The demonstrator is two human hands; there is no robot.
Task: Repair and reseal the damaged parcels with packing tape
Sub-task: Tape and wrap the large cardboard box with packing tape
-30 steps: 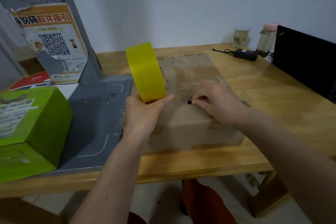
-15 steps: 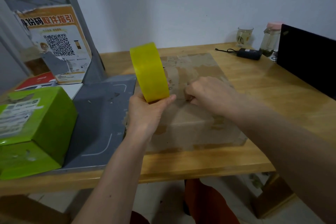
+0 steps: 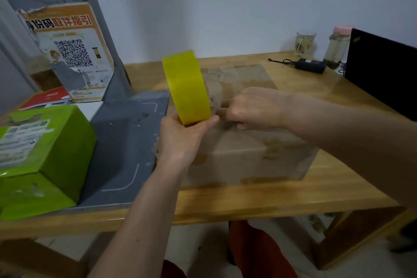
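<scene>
A brown cardboard parcel (image 3: 243, 142) sits shut on the wooden tabletop (image 3: 248, 201), its top patched with old tape and torn paper; what it holds cannot be seen; to the far left a green parcel (image 3: 42, 160) rests on a grey mat (image 3: 126, 142), its left side cut off by the frame edge. At the back right stand a glass cup (image 3: 305, 43) with yellowish liquid and a pink-lidded bottle (image 3: 338, 48), its contents murky; beside them lies a black power adapter (image 3: 311, 66) with its cable.

The left hand (image 3: 182, 140) grips the roll of yellow packing tape (image 3: 186, 87) from below, thumb and fingers curled round its lower rim, holding it upright above the brown parcel's near-left corner; the right hand (image 3: 255, 108) lies over the parcel's top just beside the roll, fingers reaching toward the tape; motion blur hides whether they pinch a tape end, so its grasp cannot be told.

A grey stand with a QR-code poster (image 3: 70, 56) rises at the back left, its top cut off; a black screen (image 3: 383, 77) is cropped at the right edge; bare tabletop shows between the parcel's front face and the near edge, and more to the parcel's right.
</scene>
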